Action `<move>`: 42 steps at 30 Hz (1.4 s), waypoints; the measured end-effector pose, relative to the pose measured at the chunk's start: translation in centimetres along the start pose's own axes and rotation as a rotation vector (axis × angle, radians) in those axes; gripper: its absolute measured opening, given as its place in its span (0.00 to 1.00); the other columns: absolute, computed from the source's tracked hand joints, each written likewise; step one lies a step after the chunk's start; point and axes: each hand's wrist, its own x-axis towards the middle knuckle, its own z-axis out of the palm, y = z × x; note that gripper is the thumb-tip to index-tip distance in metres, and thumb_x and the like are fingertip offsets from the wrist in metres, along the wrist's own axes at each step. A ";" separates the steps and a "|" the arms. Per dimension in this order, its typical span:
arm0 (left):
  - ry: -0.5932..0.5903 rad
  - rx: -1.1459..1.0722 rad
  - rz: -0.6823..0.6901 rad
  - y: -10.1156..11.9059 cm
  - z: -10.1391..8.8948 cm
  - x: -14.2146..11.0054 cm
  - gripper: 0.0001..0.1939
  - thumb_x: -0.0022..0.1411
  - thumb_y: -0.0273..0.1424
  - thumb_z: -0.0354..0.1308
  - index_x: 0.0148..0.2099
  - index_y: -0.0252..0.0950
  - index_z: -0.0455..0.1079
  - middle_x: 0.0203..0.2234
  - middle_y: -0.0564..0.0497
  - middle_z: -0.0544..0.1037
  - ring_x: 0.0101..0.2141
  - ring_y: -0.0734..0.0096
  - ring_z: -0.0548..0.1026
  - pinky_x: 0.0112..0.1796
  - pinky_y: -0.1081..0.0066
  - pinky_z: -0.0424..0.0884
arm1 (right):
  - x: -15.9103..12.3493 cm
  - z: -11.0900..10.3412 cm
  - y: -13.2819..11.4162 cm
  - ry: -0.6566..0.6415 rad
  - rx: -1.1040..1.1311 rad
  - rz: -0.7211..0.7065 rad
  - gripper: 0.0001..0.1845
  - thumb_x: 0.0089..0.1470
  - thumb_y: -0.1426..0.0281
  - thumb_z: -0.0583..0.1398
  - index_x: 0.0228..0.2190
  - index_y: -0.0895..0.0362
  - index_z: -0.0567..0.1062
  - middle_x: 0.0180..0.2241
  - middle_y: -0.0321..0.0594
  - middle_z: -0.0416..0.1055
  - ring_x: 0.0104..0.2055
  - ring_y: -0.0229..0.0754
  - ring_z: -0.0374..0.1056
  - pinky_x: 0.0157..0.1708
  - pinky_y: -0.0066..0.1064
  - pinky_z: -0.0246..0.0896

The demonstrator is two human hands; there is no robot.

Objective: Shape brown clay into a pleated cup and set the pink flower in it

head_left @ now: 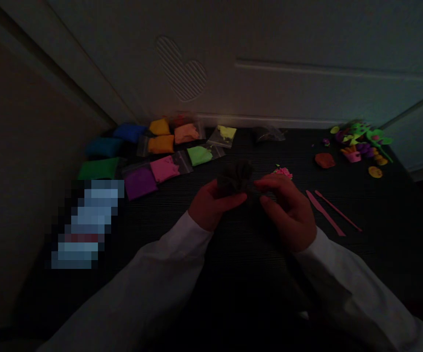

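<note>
The scene is very dark. My left hand (211, 205) is closed around a dark lump of clay (235, 177) held above the black table (380, 244). My right hand (288, 208) pinches the lump's right side with thumb and fingertips. Both arms wear white sleeves. A small pink clay piece (283, 171) lies just beyond my right fingers.
Several bags of coloured clay (153, 151) lie at the back left. Two pink modelling tools (330, 212) rest to the right of my hands. Finished clay shapes (361, 144) and a red piece (324, 160) sit at the back right. A blurred-out object (85, 222) is on the left.
</note>
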 end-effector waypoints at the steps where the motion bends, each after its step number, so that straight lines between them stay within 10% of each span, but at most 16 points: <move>1: -0.003 0.035 0.019 0.0 -0.1 0.0 0.14 0.37 0.27 0.71 0.31 0.39 0.76 0.29 0.54 0.81 0.33 0.67 0.76 0.43 0.62 0.67 | 0.0 0.0 0.0 0.000 -0.003 -0.001 0.14 0.51 0.78 0.55 0.40 0.55 0.71 0.39 0.40 0.69 0.44 0.39 0.64 0.45 0.36 0.60; 42: 0.057 0.168 0.028 0.6 -0.4 0.0 0.14 0.35 0.28 0.71 0.30 0.38 0.77 0.26 0.54 0.79 0.33 0.66 0.74 0.45 0.61 0.63 | 0.2 0.2 0.0 -0.025 -0.076 -0.036 0.12 0.51 0.77 0.56 0.38 0.55 0.73 0.38 0.40 0.71 0.43 0.41 0.66 0.45 0.39 0.62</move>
